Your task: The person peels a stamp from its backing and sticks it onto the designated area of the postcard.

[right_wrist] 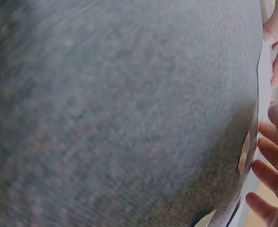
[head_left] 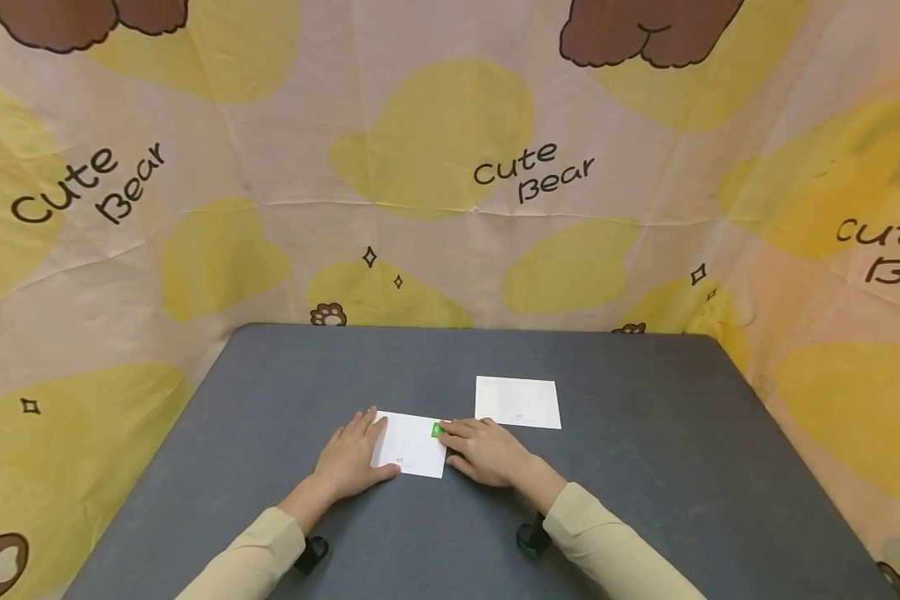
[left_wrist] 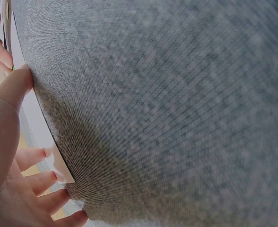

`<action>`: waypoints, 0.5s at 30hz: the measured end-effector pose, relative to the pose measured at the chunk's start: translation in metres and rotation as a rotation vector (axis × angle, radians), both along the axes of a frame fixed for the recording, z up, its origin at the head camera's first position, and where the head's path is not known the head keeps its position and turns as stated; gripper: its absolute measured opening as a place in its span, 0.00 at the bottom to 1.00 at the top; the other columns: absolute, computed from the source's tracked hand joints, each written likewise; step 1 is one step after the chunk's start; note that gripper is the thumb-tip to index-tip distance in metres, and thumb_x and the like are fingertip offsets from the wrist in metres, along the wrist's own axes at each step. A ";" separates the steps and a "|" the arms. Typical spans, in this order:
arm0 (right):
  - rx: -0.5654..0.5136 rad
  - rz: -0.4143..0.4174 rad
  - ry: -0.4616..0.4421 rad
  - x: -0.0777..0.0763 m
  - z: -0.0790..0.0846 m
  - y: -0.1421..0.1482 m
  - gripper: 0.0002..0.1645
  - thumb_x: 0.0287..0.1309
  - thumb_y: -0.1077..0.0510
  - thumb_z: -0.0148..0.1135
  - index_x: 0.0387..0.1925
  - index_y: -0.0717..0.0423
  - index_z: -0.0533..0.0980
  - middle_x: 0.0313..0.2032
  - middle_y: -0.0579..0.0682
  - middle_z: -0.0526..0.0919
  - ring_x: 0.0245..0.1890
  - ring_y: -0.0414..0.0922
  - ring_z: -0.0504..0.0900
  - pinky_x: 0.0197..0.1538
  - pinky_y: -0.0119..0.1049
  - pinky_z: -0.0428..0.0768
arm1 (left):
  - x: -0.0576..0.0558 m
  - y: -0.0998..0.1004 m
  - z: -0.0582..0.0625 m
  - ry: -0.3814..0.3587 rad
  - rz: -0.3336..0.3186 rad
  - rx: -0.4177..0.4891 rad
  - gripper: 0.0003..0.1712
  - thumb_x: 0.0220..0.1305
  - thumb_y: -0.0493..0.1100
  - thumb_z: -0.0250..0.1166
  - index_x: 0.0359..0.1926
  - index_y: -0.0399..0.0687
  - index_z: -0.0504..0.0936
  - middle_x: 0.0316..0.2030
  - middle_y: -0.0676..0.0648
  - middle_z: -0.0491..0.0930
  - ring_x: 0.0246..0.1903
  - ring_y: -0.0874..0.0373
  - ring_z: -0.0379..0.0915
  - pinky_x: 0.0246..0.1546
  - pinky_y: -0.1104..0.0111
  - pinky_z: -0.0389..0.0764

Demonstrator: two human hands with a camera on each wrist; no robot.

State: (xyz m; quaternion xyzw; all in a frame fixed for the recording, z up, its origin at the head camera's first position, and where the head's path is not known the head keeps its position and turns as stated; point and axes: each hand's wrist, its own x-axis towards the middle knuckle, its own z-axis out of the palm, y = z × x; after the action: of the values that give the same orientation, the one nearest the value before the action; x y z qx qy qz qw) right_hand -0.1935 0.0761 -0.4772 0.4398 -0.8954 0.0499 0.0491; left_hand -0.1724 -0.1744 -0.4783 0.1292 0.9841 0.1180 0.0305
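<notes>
A white card (head_left: 410,448) lies flat on the dark grey table, with a small green sticker (head_left: 437,430) at its upper right corner. My left hand (head_left: 351,460) rests on the card's left side, fingers spread along the left edge and thumb at the near edge. In the left wrist view, the left thumb (left_wrist: 20,85) touches the card's rim. My right hand (head_left: 489,452) lies at the card's right edge, its extended fingertips pressing on the green sticker and covering part of it. The right wrist view has those fingers (right_wrist: 270,177) spread beside the card.
Behind my right hand, a second white card (head_left: 517,402) with a small printed mark lies on the table (head_left: 645,467). A patterned cloth (head_left: 450,167) hangs beyond the table's far edge. Black straps (head_left: 311,554) sit at both wrists.
</notes>
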 end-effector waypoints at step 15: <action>0.032 -0.011 0.001 -0.001 0.001 0.002 0.24 0.64 0.49 0.50 0.60 0.50 0.71 0.62 0.49 0.70 0.60 0.48 0.70 0.54 0.47 0.72 | 0.003 0.002 0.004 -0.004 0.009 0.006 0.48 0.48 0.61 0.68 0.64 0.39 0.65 0.66 0.36 0.58 0.65 0.39 0.53 0.60 0.44 0.58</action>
State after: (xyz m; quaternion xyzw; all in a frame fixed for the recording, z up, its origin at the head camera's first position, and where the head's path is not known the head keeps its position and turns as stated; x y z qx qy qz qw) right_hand -0.1940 0.0778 -0.4758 0.4358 -0.8983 0.0351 0.0427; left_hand -0.1697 -0.1724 -0.4740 0.1248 0.9842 0.1213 0.0317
